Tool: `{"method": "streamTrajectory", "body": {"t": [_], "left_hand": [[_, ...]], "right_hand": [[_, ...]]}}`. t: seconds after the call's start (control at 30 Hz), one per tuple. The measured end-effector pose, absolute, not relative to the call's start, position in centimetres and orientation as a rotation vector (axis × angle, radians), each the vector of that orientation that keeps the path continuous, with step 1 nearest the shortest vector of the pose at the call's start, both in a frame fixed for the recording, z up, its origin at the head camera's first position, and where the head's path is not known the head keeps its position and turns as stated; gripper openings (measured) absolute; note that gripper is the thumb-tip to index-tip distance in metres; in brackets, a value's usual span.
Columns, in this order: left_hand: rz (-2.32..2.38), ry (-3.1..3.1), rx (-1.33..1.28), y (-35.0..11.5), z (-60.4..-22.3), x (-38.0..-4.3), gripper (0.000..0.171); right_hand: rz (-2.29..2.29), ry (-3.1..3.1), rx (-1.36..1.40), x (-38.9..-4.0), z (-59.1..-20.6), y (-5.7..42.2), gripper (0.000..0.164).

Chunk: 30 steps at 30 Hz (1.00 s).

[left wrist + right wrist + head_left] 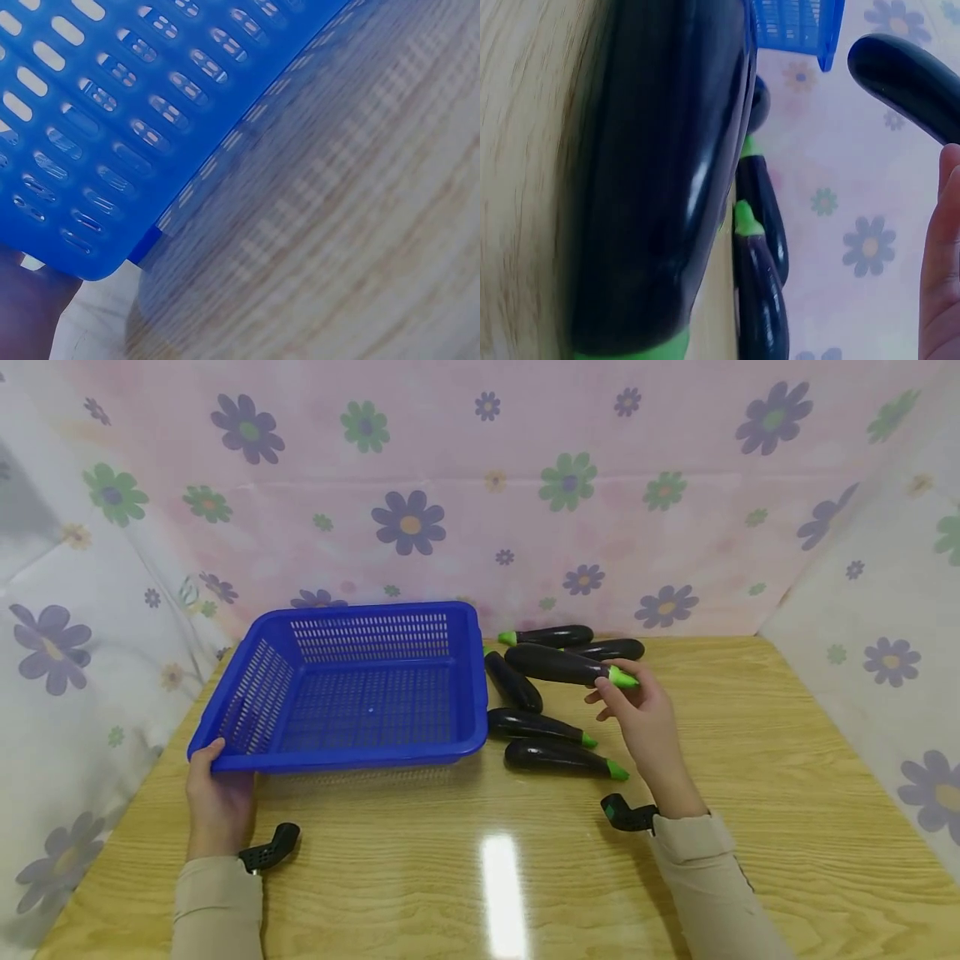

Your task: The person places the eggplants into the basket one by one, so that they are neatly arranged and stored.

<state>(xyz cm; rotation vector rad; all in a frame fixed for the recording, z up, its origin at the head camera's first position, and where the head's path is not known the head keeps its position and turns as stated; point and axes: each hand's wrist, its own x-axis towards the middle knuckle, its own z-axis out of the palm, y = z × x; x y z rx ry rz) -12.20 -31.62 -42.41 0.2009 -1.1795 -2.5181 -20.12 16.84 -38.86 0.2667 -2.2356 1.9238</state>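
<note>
A blue plastic basket [363, 758] with slotted walls stands on the left in the head view, nothing inside it. My left hand [217, 793] grips its rim at the front left corner, thumb over the top. In the left wrist view the slotted wall [112, 142] slants close over the wood. My right hand [637, 706] pinches a dark purple eggplant [555, 664] near its green stem end, holding it above other eggplants. In the right wrist view, this held eggplant [904, 82] points out beyond the fingertips. Its blunt end reaches toward the basket's right side.
Several more eggplants lie on the wooden table [375, 877] right of the basket, including one in front [558, 757] and one at the back [555, 636]. A flowered cloth [465, 460] rises behind the table. Black camera mounts [272, 849] sit at both wrists.
</note>
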Motion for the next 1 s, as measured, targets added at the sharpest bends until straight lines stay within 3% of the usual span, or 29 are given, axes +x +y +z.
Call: {"method": "streamTrajectory", "body": {"t": [0.7,1.0], "left_hand": [[-2.424,-1.323,0.325,-31.7,-41.9,-12.2,0.053],[-2.44,-1.318,0.336,-31.4,-41.8,-12.2,0.052]], "right_hand": [[1.948,-2.321,0.548,-17.3,-37.6,11.8,0.036],[1.573,-2.332,0.716,-14.8,-36.1,8.6,0.03]]}}
